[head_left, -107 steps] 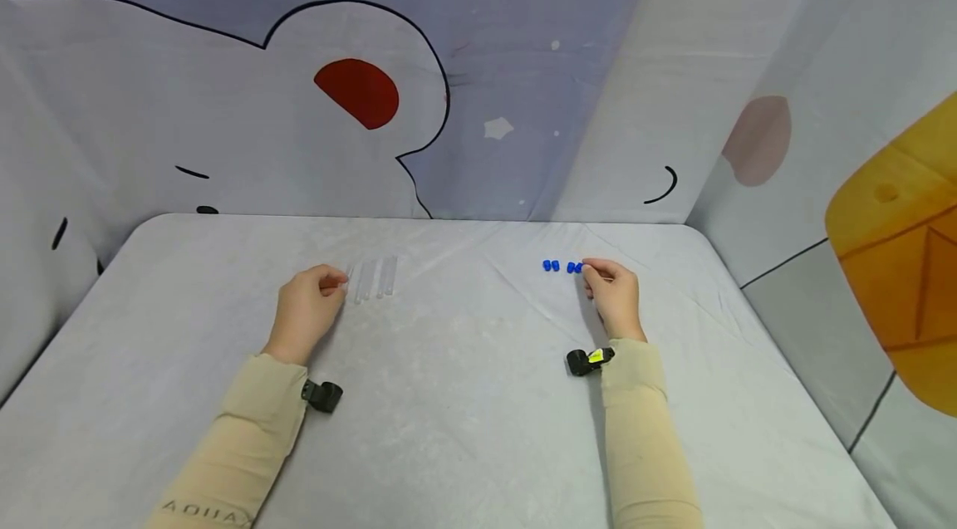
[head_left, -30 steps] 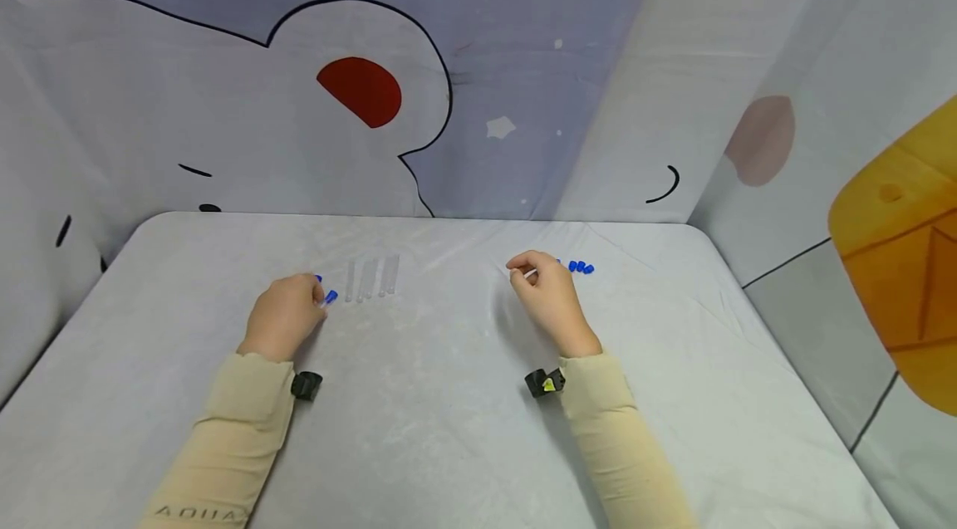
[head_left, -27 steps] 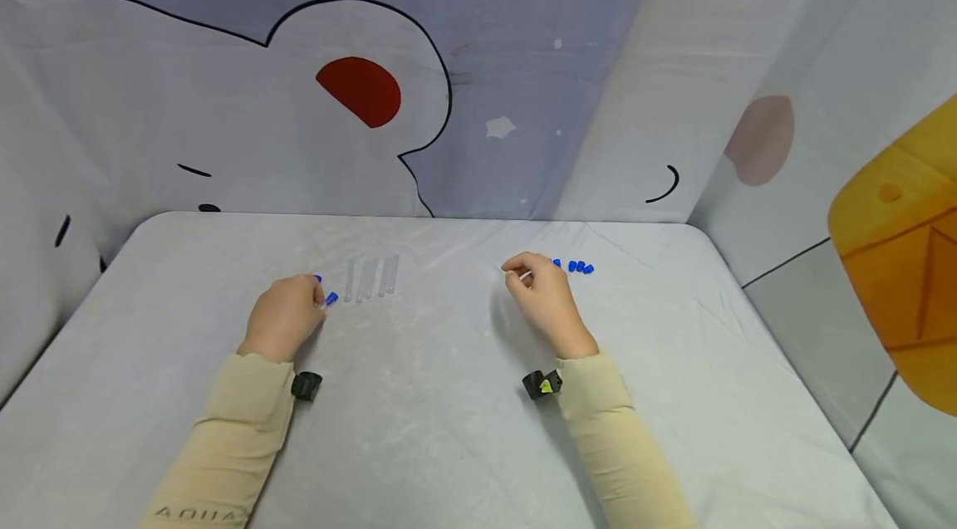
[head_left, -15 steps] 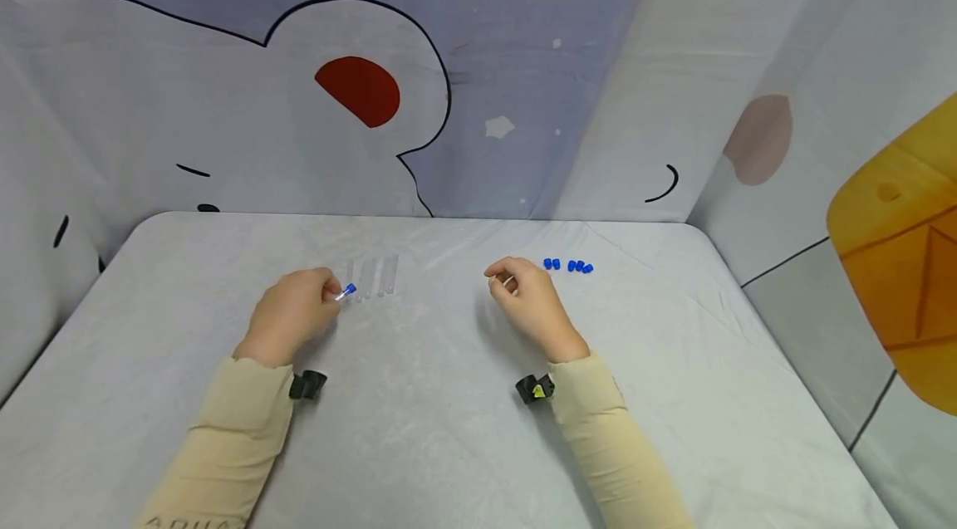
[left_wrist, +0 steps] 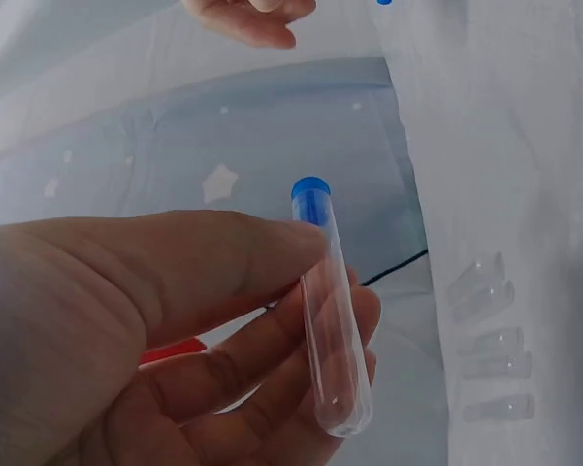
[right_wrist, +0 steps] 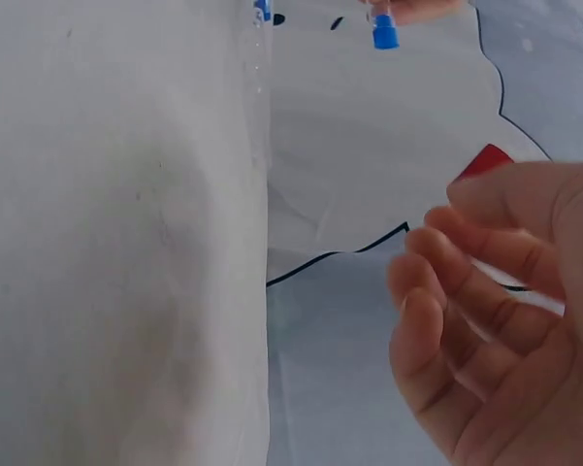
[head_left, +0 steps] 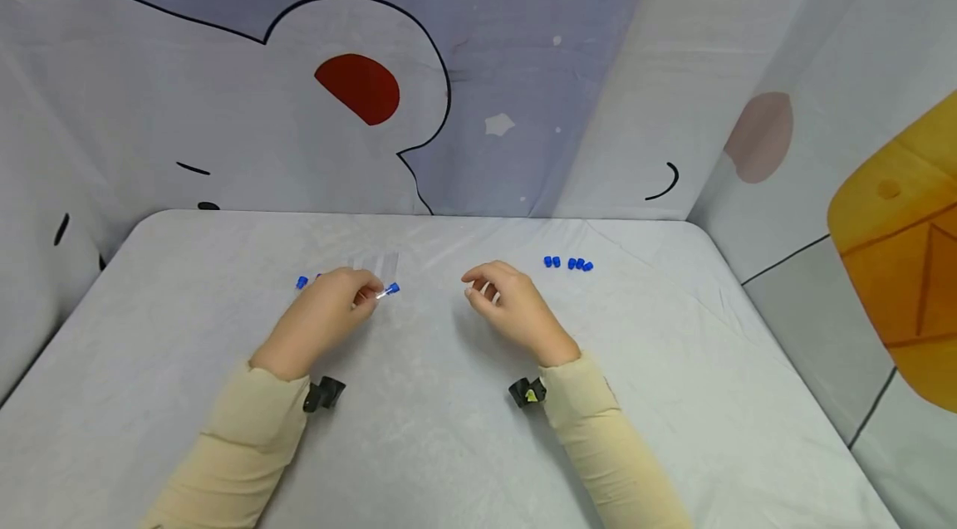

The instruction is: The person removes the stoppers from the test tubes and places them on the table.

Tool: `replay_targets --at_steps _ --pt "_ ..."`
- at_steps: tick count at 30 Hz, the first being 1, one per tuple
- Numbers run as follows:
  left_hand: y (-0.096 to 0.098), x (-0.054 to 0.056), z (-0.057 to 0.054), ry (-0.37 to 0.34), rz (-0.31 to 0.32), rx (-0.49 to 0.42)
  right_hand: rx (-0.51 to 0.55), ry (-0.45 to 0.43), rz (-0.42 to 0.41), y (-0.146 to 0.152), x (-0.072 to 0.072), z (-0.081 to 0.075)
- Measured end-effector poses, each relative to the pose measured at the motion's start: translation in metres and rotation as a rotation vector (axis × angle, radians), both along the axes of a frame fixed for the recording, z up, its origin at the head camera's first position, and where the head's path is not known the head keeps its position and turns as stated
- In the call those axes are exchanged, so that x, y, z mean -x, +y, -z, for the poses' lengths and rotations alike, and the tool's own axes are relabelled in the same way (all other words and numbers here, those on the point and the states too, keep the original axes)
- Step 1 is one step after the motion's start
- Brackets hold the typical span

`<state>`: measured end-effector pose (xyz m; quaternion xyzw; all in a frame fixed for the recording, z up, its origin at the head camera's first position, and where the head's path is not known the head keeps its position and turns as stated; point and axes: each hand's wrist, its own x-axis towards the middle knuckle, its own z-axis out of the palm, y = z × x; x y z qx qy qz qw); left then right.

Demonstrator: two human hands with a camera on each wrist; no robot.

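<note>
My left hand (head_left: 325,309) pinches a clear test tube (left_wrist: 332,311) between thumb and fingers. A blue cap (left_wrist: 311,184) sits in the tube's mouth, and the tube's round end points down in the left wrist view. My right hand (head_left: 516,305) hovers across from it with loosely bent fingers and holds nothing; the right wrist view shows a gap between its thumb (right_wrist: 504,194) and fingers. Several uncapped tubes (left_wrist: 500,364) lie in a row on the table, partly hidden behind my left hand in the head view.
Several loose blue caps (head_left: 576,264) lie at the back right of the white-covered table (head_left: 426,429). Left of my left hand are blue caps (head_left: 301,282) of other tubes, partly hidden by the hand. A printed cloth (head_left: 516,56) hangs behind the table.
Over the last second my left hand has lifted the capped tube and carried it right, past the uncapped tubes. My right hand has moved left, away from the loose caps.
</note>
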<state>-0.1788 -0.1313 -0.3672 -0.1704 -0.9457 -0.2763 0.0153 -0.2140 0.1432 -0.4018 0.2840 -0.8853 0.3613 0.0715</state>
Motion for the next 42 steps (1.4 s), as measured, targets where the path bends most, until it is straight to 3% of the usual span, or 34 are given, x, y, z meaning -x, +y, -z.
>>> replay_targets --at_steps 6,16,26,33,42 --pt "0.007 0.000 0.003 0.020 0.090 0.004 -0.031 0.015 -0.137 -0.005 -0.003 0.001" --pt "0.016 -0.004 0.004 0.015 0.148 -0.002 -0.138 -0.006 -0.188 -0.013 -0.011 0.000" --pt "0.024 -0.008 0.000 0.043 0.246 0.058 -0.159 -0.010 -0.272 -0.015 -0.012 0.003" --pt "0.023 -0.010 0.004 0.116 0.282 0.037 -0.166 -0.025 -0.291 -0.017 -0.013 0.004" --pt "0.022 -0.010 0.006 0.142 0.287 0.036 -0.148 0.038 -0.267 -0.015 -0.011 0.005"
